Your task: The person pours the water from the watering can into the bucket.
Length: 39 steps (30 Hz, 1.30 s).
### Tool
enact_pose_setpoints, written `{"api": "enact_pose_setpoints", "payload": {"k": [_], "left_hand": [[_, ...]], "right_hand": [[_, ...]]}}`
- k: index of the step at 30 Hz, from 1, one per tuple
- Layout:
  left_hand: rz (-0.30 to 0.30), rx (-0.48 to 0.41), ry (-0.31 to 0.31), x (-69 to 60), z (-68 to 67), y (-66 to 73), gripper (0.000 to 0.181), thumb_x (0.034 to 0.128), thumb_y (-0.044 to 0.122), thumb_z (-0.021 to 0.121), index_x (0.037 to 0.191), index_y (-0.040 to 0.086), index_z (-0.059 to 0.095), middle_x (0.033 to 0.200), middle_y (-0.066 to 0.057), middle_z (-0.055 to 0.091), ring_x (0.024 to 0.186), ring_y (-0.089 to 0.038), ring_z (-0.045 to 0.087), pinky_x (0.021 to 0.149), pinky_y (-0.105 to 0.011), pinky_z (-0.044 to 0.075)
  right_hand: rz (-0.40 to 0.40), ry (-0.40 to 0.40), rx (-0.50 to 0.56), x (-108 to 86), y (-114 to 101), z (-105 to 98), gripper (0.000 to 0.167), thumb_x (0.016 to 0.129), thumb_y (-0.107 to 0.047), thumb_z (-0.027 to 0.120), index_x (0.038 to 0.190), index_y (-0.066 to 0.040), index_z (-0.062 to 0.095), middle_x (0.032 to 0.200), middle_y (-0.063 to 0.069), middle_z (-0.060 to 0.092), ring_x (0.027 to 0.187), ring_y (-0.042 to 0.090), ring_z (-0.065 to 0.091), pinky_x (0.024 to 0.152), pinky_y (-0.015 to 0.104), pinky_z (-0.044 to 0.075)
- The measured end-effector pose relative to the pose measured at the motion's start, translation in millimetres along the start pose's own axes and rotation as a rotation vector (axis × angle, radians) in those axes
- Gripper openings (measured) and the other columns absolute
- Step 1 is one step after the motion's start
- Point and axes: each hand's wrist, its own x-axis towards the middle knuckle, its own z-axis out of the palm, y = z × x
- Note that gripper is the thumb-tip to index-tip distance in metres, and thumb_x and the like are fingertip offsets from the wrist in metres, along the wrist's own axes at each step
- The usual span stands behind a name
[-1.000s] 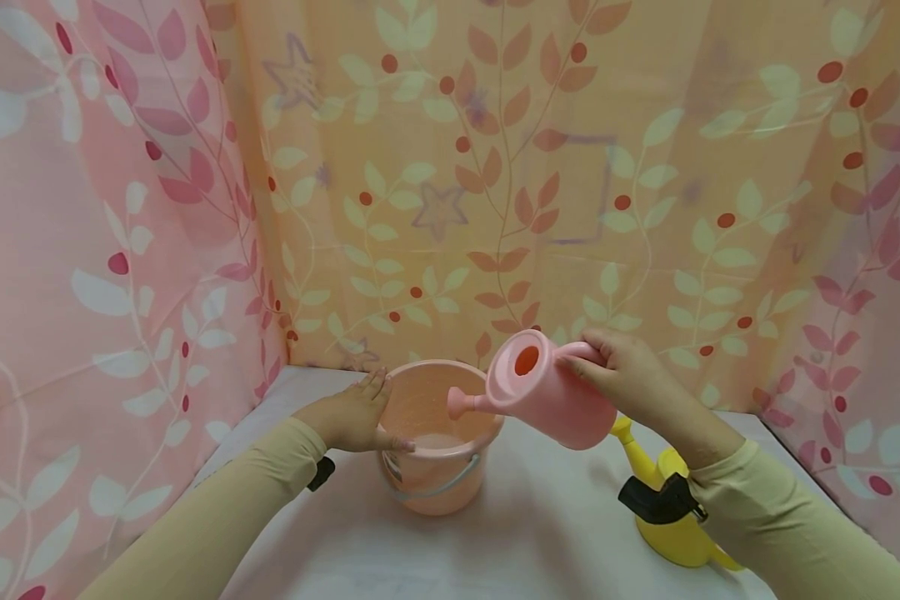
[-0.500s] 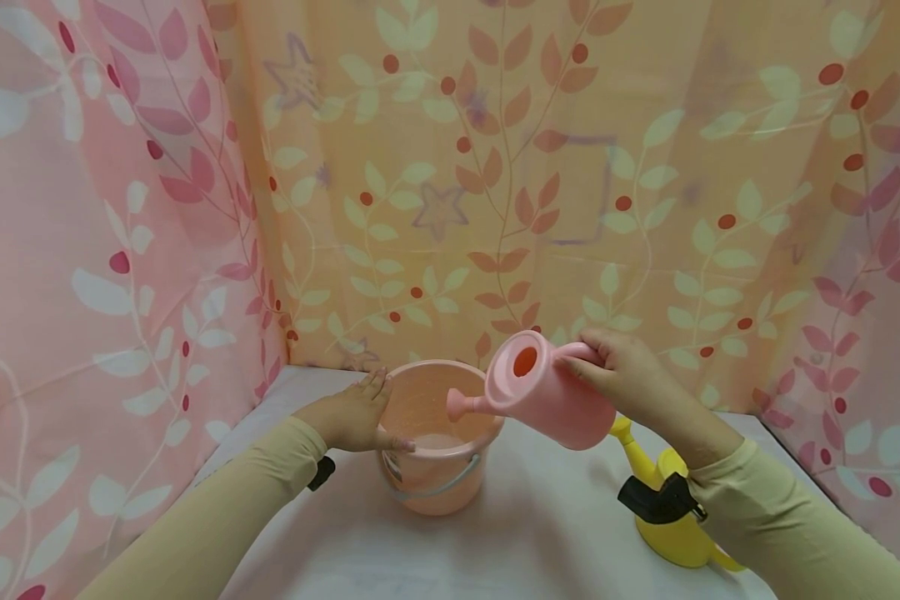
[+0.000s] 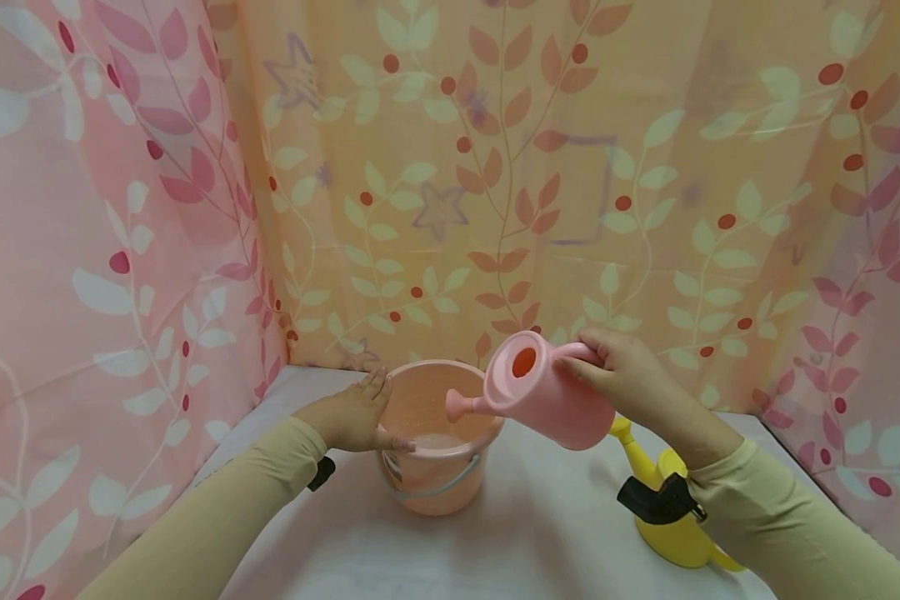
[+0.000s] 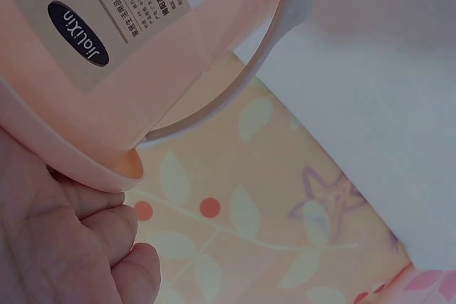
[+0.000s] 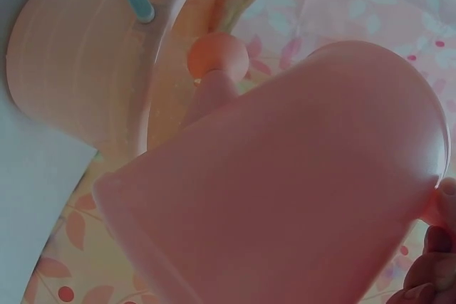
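Note:
A pink watering can (image 3: 551, 400) is held up by its handle in my right hand (image 3: 630, 367). It tilts left, and its spout head (image 3: 461, 405) sits over the mouth of a peach-coloured bucket (image 3: 435, 492). My left hand (image 3: 348, 417) rests on the bucket's left rim, thumb at the near side and fingers stretched toward the back. In the left wrist view, the fingers (image 4: 107, 226) lie against the bucket rim (image 4: 71, 154). The right wrist view has the can's body (image 5: 285, 176) close up, with fingers (image 5: 427, 268) at its handle side. No water stream can be made out.
A yellow watering can (image 3: 675, 533) stands on the white tabletop (image 3: 525, 542) at the right, partly behind my right wrist and its black camera mount (image 3: 656, 500). Leaf-patterned curtains (image 3: 450, 208) enclose the table at the back and both sides. The bucket's grey handle (image 3: 438, 487) hangs in front.
The pink watering can and its spout have shifted very slightly left. My left hand and the bucket have stayed in place.

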Motion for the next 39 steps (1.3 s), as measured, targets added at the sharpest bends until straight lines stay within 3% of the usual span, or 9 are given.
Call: {"api": "enact_pose_setpoints", "payload": {"k": [39], "left_hand": [[0.002, -0.011, -0.002, -1.1, -1.4, 1.8, 0.114, 0.0730, 0.077, 0.044, 0.141, -0.011, 0.018, 0.148, -0.028, 0.009, 0.137, -0.038, 0.010, 0.108, -0.051, 0.018]], "right_hand": [[-0.010, 0.013, -0.003, 0.7, 0.5, 1.9, 0.026, 0.085, -0.032, 0.064, 0.077, -0.011, 0.053, 0.067, 0.004, 0.048, 0.071, 0.022, 0.049, 0.058, 0.028, 0.046]]}}
